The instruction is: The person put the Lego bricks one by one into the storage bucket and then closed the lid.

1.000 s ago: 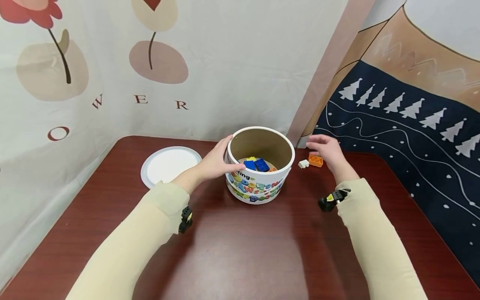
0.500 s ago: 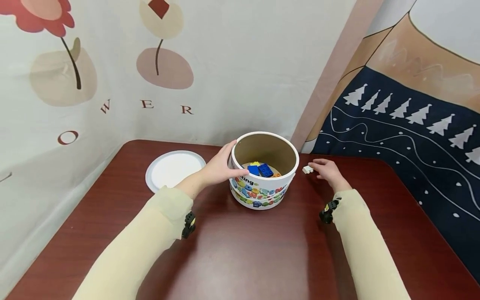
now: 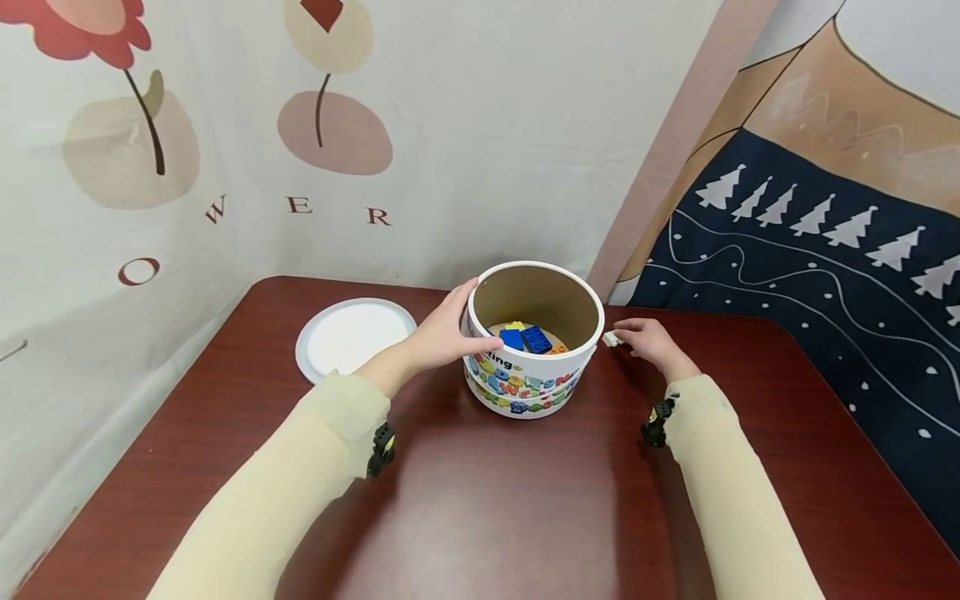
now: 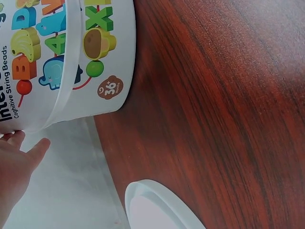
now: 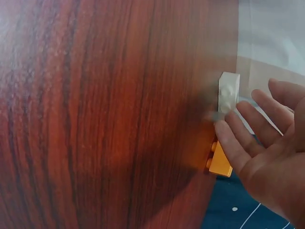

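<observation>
Left hand (image 3: 441,333) on a bucket (image 3: 525,387), right hand (image 3: 652,345) beside a white brick (image 3: 611,339)

A person's left hand rests at the bucket's left rim, thumb and fingers spread apart. The right hand's fingers are straight and parted by the white brick, just right of the bucket; whether they touch it cannot be told. An orange brick (image 5: 220,163) shows partly behind those fingers. Blue bricks (image 3: 536,339) lie inside the upright bucket. Left of it, a lid (image 3: 354,335) lies on the red-brown table (image 3: 487,517).
</observation>
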Motion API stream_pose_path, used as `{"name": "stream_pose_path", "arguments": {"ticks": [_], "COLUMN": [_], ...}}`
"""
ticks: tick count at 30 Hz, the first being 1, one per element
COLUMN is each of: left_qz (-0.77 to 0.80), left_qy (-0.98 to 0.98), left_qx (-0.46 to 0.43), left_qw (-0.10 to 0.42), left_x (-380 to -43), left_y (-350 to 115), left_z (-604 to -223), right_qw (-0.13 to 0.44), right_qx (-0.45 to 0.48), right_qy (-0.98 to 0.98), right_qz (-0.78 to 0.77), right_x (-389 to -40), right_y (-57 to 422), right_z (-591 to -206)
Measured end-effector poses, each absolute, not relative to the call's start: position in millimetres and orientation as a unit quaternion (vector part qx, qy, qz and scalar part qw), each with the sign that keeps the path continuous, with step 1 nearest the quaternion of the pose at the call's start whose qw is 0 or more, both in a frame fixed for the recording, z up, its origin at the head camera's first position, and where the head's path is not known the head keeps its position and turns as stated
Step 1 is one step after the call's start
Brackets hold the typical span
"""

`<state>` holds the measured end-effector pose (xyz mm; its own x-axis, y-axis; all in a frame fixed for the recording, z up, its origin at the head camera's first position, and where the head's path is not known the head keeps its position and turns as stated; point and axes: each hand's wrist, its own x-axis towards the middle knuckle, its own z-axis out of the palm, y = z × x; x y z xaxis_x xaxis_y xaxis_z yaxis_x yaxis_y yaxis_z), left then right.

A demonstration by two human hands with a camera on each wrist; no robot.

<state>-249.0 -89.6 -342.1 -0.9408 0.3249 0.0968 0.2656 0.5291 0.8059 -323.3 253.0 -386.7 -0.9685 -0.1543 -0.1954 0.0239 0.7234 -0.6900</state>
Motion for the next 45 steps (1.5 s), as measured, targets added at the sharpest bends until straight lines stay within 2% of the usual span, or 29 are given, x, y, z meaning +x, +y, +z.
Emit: {"name": "stream_pose_path", "arguments": {"ticks": [4, 11, 25, 34, 45], "left_qz": [0.453, 0.453, 0.453, 0.453, 0.452], "left_qy": [0.875, 0.874, 0.873, 0.874, 0.876], "left_qx": [0.167, 0.175, 0.177, 0.17, 0.166], "left_qw": [0.033, 0.029, 0.031, 0.034, 0.036], "left_x": [-250, -251, -250, -250, -249], "left_y": [-90, -90, -90, -89, -90], "left_z": [-342, -342, -340, -341, -342], "right_qw": [0.118, 0.149, 0.107, 0.073, 0.074], "right_qx": [-0.032, -0.044, -0.032, -0.01, -0.028], "right_qy": [0.919, 0.926, 0.947, 0.92, 0.876], "right_qz": [-0.375, -0.344, -0.302, -0.384, -0.476], "right_x": [-324, -326, -322, -320, -311], "right_y": [251, 251, 244, 247, 243], "right_z": [-387, -391, -392, -386, -360]}}
